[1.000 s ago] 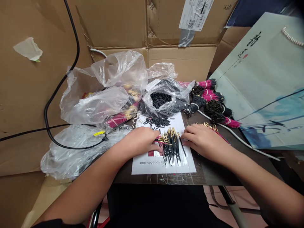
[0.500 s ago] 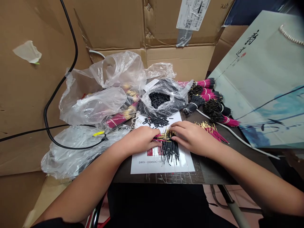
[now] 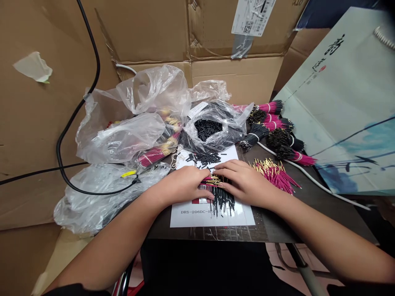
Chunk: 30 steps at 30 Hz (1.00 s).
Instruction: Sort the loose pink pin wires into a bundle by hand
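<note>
My left hand (image 3: 189, 184) is closed around some red wires whose gold tips stick out to the right. Close beside it, my right hand (image 3: 239, 181) bends its fingers over the top of the black wires (image 3: 222, 202); what its fingertips grip is hidden. The black wires lie fanned toward me on a printed white sheet (image 3: 182, 220). Short black tubes (image 3: 207, 158) are scattered just beyond both hands. Right of my right hand lies a loose pile of red wires with gold tips (image 3: 279, 176).
An open plastic bag of black tubes (image 3: 207, 130) stands behind the sheet. Tied wire bundles (image 3: 270, 123) lie at the back right, near a white cable (image 3: 327, 187) and a pale paper bag (image 3: 348, 102). Crumpled plastic bags (image 3: 123, 137) and a black cable (image 3: 61, 139) are at left.
My right hand has shifted slightly left and down over the black wires, closer to my left hand. More of the loose red pile shows. The whole view has shifted a little.
</note>
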Each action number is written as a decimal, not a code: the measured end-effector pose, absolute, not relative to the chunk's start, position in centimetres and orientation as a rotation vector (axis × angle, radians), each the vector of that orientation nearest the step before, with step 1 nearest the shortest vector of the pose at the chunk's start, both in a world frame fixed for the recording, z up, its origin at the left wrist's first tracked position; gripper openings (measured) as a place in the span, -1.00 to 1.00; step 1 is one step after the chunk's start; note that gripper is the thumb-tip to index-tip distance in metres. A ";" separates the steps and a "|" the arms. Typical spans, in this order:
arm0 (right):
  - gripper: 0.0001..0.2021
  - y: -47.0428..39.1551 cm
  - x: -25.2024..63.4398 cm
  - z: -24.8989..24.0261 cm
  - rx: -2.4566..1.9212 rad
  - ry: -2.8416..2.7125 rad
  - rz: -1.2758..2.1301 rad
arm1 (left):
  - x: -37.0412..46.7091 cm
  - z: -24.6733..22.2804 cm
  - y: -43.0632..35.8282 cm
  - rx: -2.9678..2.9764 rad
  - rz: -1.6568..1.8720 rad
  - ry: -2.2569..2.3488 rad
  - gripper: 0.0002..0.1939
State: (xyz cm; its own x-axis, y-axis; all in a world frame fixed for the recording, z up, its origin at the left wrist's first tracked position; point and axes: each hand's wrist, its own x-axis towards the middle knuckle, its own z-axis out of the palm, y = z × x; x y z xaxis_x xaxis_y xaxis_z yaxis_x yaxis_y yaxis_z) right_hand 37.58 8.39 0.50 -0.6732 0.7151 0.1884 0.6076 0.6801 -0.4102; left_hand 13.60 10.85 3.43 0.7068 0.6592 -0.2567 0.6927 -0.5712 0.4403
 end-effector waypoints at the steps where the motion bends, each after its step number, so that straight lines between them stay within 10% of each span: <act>1: -0.68 8.4 37.6 0.5 -1.037 -2.558 0.466 | 13.6 3.4 10.9 2.393 -0.085 1.034 -0.56; 20: -0.64 8.3 37.4 0.3 -1.104 -2.524 0.487 | 13.1 3.7 11.5 2.446 0.022 1.063 -0.80; 30: -0.75 6.8 37.0 2.3 -0.961 -1.930 0.600 | 13.6 4.3 10.1 1.041 0.156 0.677 -0.65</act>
